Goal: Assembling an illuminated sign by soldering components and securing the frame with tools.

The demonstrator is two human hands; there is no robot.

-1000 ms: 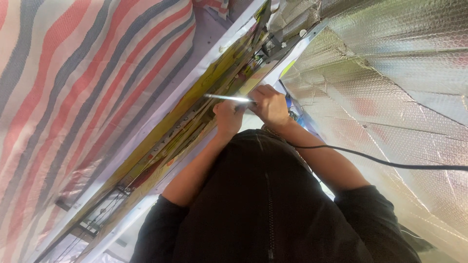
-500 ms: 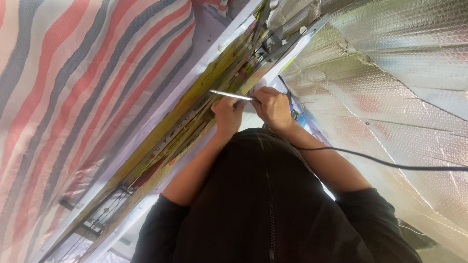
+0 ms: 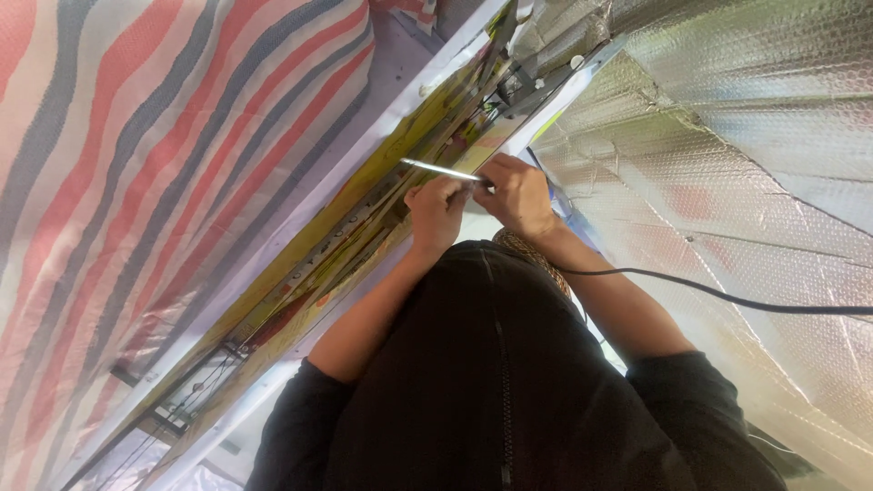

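- A thin, straight, shiny metal rod (image 3: 443, 170) lies nearly level in the upper middle of the view, its free end pointing left over the long yellow printed frame (image 3: 364, 218) that runs diagonally across the picture.
- The right hand (image 3: 518, 195) grips the rod's right end, fingers curled closed around it, knuckles turned up toward the camera.
- The left hand (image 3: 438, 214) sits just beside the right one, touching it; its fingers are bent and pinch the rod from below, close to the same end.
- Both forearms are bare and rise side by side from black sleeves (image 3: 673, 409), wrists close together, elbows spread apart.
- A black cable (image 3: 727, 298) runs from the right edge to the right forearm.
- Silver bubble-foil sheeting (image 3: 727, 136) covers the right side.
- A red, grey and white striped tarpaulin (image 3: 136, 182) fills the left.
- A white rail (image 3: 409, 100) borders the frame on the tarpaulin's side.
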